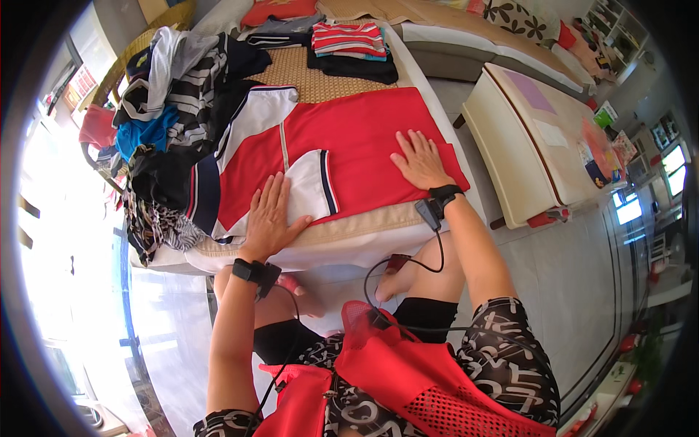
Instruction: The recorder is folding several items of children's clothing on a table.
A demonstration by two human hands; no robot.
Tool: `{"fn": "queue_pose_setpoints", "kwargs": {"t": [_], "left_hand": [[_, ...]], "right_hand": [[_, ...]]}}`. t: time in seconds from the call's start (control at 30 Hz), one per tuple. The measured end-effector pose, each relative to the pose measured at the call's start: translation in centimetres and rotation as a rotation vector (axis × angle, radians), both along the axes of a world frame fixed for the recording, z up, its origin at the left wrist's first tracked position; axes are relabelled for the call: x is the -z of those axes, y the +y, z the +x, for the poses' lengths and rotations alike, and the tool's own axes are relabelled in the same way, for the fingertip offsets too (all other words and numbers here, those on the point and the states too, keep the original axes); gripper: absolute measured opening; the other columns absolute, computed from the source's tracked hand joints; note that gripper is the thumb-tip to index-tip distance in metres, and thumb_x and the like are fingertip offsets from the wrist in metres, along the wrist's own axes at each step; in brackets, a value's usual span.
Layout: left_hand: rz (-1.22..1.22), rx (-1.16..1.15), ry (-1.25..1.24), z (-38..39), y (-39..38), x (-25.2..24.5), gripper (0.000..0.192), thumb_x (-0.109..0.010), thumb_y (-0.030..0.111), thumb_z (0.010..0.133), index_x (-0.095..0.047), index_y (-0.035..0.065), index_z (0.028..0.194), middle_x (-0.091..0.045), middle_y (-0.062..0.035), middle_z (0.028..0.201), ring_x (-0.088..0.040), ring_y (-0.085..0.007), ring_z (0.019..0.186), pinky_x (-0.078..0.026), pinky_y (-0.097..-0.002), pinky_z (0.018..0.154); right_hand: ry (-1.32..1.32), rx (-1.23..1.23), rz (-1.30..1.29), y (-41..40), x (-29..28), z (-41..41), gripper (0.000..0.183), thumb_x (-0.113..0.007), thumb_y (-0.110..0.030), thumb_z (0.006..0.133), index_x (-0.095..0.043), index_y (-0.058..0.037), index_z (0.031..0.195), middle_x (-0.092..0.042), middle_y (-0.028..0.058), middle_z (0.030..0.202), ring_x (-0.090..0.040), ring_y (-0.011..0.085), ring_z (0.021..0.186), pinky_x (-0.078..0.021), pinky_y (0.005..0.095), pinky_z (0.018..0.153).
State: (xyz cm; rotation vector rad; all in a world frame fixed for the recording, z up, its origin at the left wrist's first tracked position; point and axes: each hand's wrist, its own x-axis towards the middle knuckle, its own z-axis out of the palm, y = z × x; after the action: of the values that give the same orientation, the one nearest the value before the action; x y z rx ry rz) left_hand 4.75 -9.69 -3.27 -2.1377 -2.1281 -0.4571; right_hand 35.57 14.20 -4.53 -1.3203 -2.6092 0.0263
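A red, white and navy short-sleeved shirt (360, 131) lies spread on its side across a woven mat, its navy collar end to the left and its hem to the right. My left hand (272, 218) rests flat, fingers apart, at the shirt's near edge beside the white sleeve with navy trim (308, 185). Over on the right, my right hand (420, 161) presses palm-down on the red cloth near the hem, fingers spread. Neither hand grips anything. Both wrists wear black straps with small cabled devices.
A heap of loose clothes (188, 93) lies left of the shirt. Beyond it sit folded garments, a striped top (349, 41) over black cloth (355, 66). To the right stands a cream low table (524, 136). A grey sofa (453, 57) runs along the back.
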Motion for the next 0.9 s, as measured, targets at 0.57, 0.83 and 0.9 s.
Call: {"fn": "queue_pose_setpoints", "kwargs": {"t": [0.57,0.83,0.9], "left_hand": [[0.002,-0.015,0.029,-0.2,-0.4,0.5,0.090,-0.062,0.057,0.088,-0.033,-0.0005,0.151,-0.034,-0.0199,0.157,-0.029,-0.0349,0.147,-0.024,-0.0513,0.118],[0.014,0.003,0.005,-0.1,-0.3,0.3,0.091,-0.064,0.055,0.087,-0.032,0.0003,0.152,-0.033,-0.0201,0.157,-0.029,-0.0346,0.148,-0.023,-0.0511,0.118],[0.015,0.003,-0.002,-0.1,-0.2,0.2,0.091,-0.064,0.055,0.087,-0.032,0.0005,0.152,-0.033,-0.0202,0.157,-0.029,-0.0348,0.148,-0.023,-0.0513,0.118]], "right_hand": [[0.056,-0.181,0.046,-5.7,-0.9,0.4,0.072,-0.045,-0.056,0.099,-0.032,-0.0128,0.155,-0.029,0.0223,0.158,-0.022,0.0400,0.148,-0.0177,0.0579,0.119],[0.042,-0.045,0.019,-6.4,-0.5,1.6,0.070,-0.049,-0.057,0.096,-0.038,-0.0158,0.153,-0.030,0.0230,0.157,-0.023,0.0404,0.148,-0.0178,0.0588,0.118],[0.011,-0.223,-0.057,-8.2,-0.8,1.2,0.069,-0.050,-0.056,0.095,-0.039,-0.0190,0.152,-0.033,0.0231,0.156,-0.024,0.0410,0.147,-0.0189,0.0598,0.117]]}}
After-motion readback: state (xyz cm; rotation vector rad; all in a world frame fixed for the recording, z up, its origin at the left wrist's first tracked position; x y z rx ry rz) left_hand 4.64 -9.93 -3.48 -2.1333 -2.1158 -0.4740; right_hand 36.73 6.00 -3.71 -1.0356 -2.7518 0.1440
